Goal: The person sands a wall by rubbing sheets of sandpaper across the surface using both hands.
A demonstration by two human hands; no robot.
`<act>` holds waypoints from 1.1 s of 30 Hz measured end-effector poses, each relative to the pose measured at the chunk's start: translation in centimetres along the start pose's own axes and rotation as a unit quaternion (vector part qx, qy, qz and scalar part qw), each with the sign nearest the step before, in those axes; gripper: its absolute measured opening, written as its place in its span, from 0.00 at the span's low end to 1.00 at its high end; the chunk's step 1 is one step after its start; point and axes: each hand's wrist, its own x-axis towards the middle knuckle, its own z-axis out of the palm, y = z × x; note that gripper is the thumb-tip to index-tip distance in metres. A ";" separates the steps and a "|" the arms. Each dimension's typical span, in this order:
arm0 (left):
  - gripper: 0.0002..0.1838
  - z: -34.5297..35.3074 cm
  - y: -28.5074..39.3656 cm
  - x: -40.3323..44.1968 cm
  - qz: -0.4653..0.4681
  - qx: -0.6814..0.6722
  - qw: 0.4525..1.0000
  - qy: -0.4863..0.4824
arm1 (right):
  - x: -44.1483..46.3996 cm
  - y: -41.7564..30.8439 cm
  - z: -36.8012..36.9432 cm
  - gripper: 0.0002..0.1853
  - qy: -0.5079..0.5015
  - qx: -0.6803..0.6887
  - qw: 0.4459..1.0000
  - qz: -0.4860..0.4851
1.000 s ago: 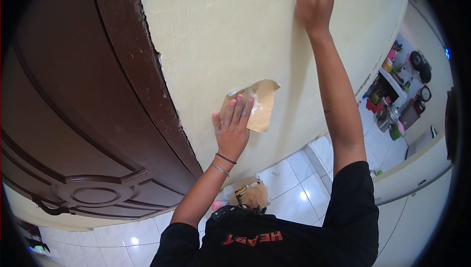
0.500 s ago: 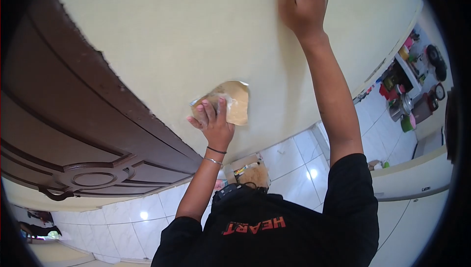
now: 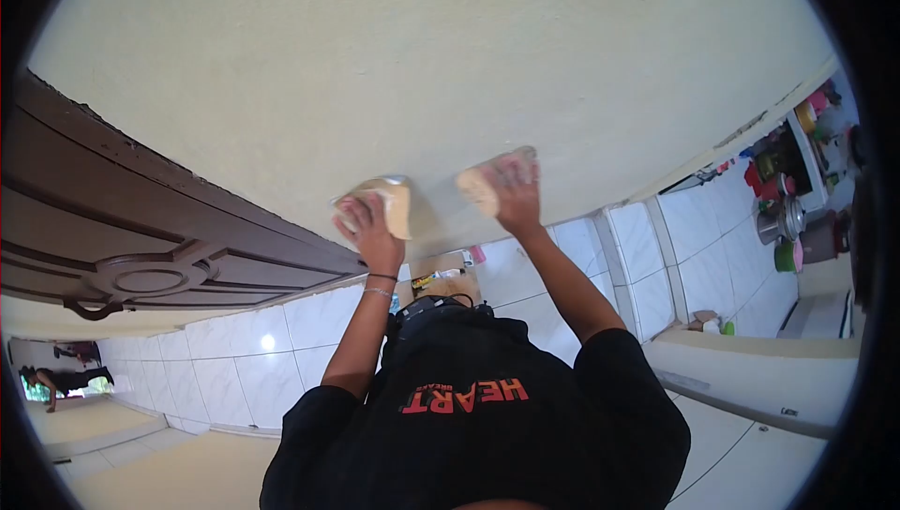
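A cream wall (image 3: 450, 60) rises in front of me. My left hand (image 3: 366, 224) lies with fingers spread over a curled tan sheet of sandpaper (image 3: 400, 208), pressing it to the lower wall close to the door. Whitish dust shows on the sheet. To the right, at about the same height, my right hand (image 3: 518, 193) holds a second tan sandpaper piece (image 3: 478, 191) against the wall. Motion blurs those fingers, and the palm side of both hands is hidden.
A brown panelled door (image 3: 141, 229) borders the wall on the left. Below my hands an open cardboard box (image 3: 459, 283) sits on white floor tiles (image 3: 225, 388). Pots and kitchenware (image 3: 783, 219) stand far right. Another person (image 3: 70, 379) is far left.
My right hand has come down from high on the wall to beside my left hand. My left hand and its sandpaper have shifted slightly left in view, and the view has tilted.
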 end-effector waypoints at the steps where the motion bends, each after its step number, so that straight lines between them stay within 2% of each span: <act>1: 0.38 -1.9 0.3 0.4 -0.069 -0.055 0.995 -0.046 | -0.9 1.7 -0.7 0.27 -0.030 -0.059 0.997 0.038; 3: 0.36 -4.6 -0.6 2.6 -0.114 0.005 0.992 0.046 | -1.8 3.8 -2.6 0.33 -0.007 -0.029 0.991 0.129; 5: 0.35 -7.2 -0.9 5.6 -0.141 -0.056 0.977 0.147 | -1.6 3.7 -3.2 0.32 0.069 -0.036 0.969 0.234; 6: 0.35 -8.4 -0.8 6.9 -0.136 -0.049 0.979 0.143 | -1.9 3.2 -2.4 0.32 0.067 -0.030 0.968 0.241; 7: 0.35 -9.5 -0.5 8.2 -0.108 -0.059 0.979 0.162 | -2.3 2.3 -0.9 0.29 0.094 0.088 0.903 0.409; 8: 0.35 -9.8 -0.4 9.1 -0.080 -0.070 0.978 0.182 | -2.8 1.6 0.6 0.27 0.116 0.200 0.797 0.558; 9: 0.35 -9.3 0.1 9.4 -0.076 -0.063 0.979 0.177 | -4.2 1.4 3.4 0.25 0.003 0.185 0.783 0.594; 10: 0.35 -8.6 1.0 9.4 -0.033 -0.070 0.983 0.164 | -5.5 0.9 5.8 0.24 -0.110 0.169 0.757 0.622; 11: 0.36 -7.9 2.0 9.0 0.010 -0.078 0.986 0.150 | -5.5 -1.0 7.0 0.22 -0.125 0.206 0.738 0.630; 12: 0.36 -6.8 2.8 7.7 0.012 -0.073 0.991 0.112 | -6.2 -2.6 9.0 0.23 -0.055 0.287 0.679 0.673; 13: 0.36 -5.5 3.3 6.3 0.015 -0.067 0.995 0.076 | -5.8 -3.8 8.6 0.23 -0.055 0.291 0.677 0.674; 14: 0.36 -4.6 3.7 4.8 0.018 -0.064 0.995 0.079 | -5.0 -5.0 7.6 0.23 -0.078 0.342 0.669 0.656; 15: 0.36 -4.0 4.0 3.1 0.001 -0.069 0.997 0.036 | -4.3 -5.6 7.0 0.23 -0.100 0.390 0.659 0.635; 16: 0.37 -3.8 3.9 2.4 -0.016 -0.075 0.997 -0.009 | -3.7 -5.4 6.5 0.23 -0.081 0.402 0.673 0.616; 17: 0.37 -4.2 3.4 2.9 -0.014 -0.076 0.997 -0.007 | -3.2 -5.1 6.1 0.23 -0.062 0.414 0.685 0.596; 19: 0.35 -6.1 1.8 5.2 0.032 -0.091 0.994 0.055 | 1.8 -4.1 -0.3 0.22 -0.061 0.391 0.753 0.526; 22: 0.34 -10.6 0.9 11.0 0.046 -0.118 0.983 0.136 | 7.8 -4.5 -7.0 0.21 -0.050 0.402 0.772 0.490; 23: 0.34 -11.5 0.2 11.9 0.065 -0.130 0.973 0.179 | 9.4 -5.2 -8.4 0.22 -0.085 0.367 0.795 0.475; 24: 0.34 -11.9 -0.3 11.9 0.063 -0.130 0.973 0.181 | 10.2 -6.0 -8.9 0.22 -0.119 0.330 0.816 0.458; 25: 0.33 -12.0 -0.3 11.6 0.060 -0.132 0.976 0.160 | 10.2 -6.8 -8.3 0.22 -0.120 0.329 0.818 0.456; 27: 0.34 -10.8 -0.5 10.3 0.055 -0.144 0.982 0.111 | 9.5 -8.1 -5.5 0.23 -0.297 0.118 0.857 0.403; 28: 0.34 -8.6 -1.2 8.3 0.052 -0.152 0.984 0.082 | 8.3 -8.4 -3.2 0.23 -0.366 0.104 0.841 0.383; 30: 0.35 -4.4 -2.7 3.7 0.073 -0.107 0.992 -0.004 | 2.4 -7.7 4.9 0.23 -0.305 0.142 0.857 0.390; 31: 0.35 -3.4 -3.6 1.5 0.084 -0.078 0.991 -0.066 | 1.2 -7.8 5.8 0.23 -0.308 0.136 0.859 0.386; 32: 0.35 -2.7 -4.5 -0.3 0.091 -0.060 0.987 -0.122 | 0.4 -8.2 6.5 0.23 -0.362 0.124 0.841 0.383; 33: 0.35 -2.5 -5.8 -2.2 0.086 -0.062 0.987 -0.120 | -0.2 -8.7 6.9 0.23 -0.415 0.114 0.818 0.381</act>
